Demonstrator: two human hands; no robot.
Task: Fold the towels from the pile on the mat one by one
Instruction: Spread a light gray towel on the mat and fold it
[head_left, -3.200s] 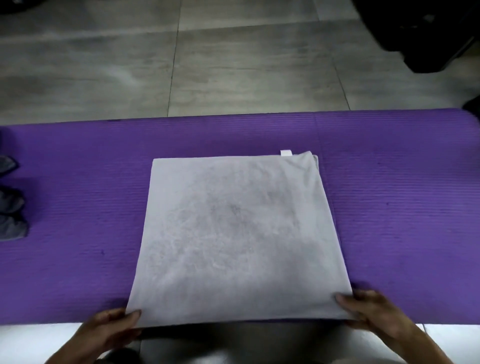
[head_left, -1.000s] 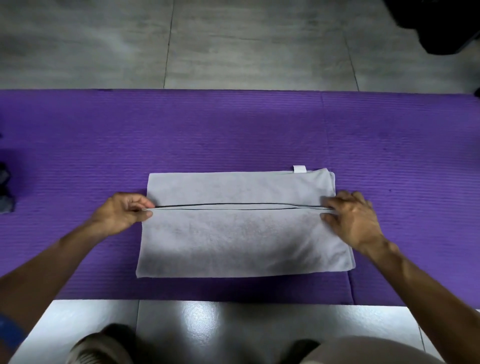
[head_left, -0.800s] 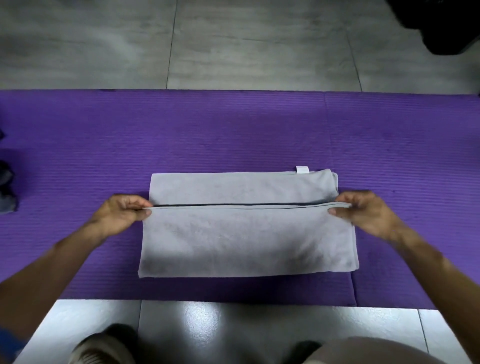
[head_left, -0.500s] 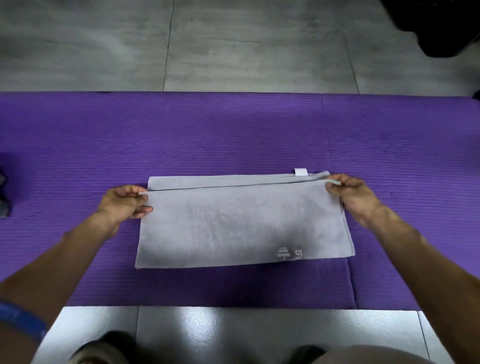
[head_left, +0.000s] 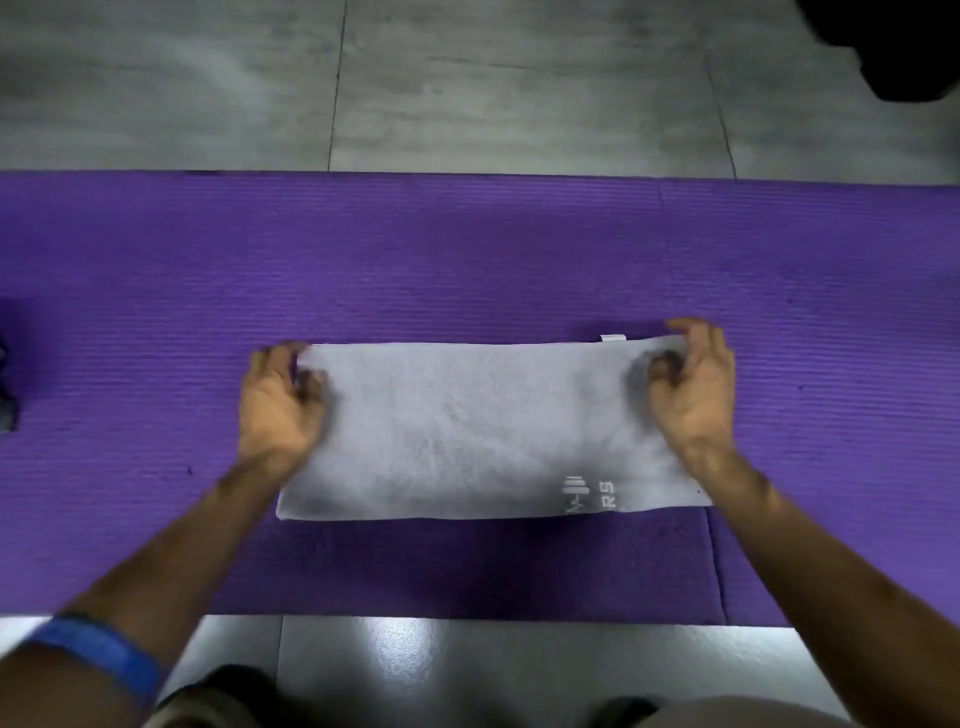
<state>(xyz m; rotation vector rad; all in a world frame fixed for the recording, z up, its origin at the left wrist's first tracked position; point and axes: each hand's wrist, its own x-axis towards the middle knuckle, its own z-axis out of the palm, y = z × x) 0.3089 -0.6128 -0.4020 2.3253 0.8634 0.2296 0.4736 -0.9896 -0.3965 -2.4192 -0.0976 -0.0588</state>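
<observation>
A grey towel (head_left: 483, 431) lies folded in half on the purple mat (head_left: 467, 249), a long rectangle with a white logo near its front right corner and a small white tag at its far edge. My left hand (head_left: 280, 400) pinches the far left corner, fingers curled over the edge. My right hand (head_left: 696, 384) pinches the far right corner between thumb and fingers. Both hands are slightly blurred.
A bit of dark cloth (head_left: 8, 405) shows at the mat's left edge. A black object (head_left: 904, 47) stands on the grey tiled floor at the far right. A glossy white tile strip runs along the mat's near edge.
Both hands carried the towel's near edge up and over to the far edge, folding it in half. The logo now shows on top.
</observation>
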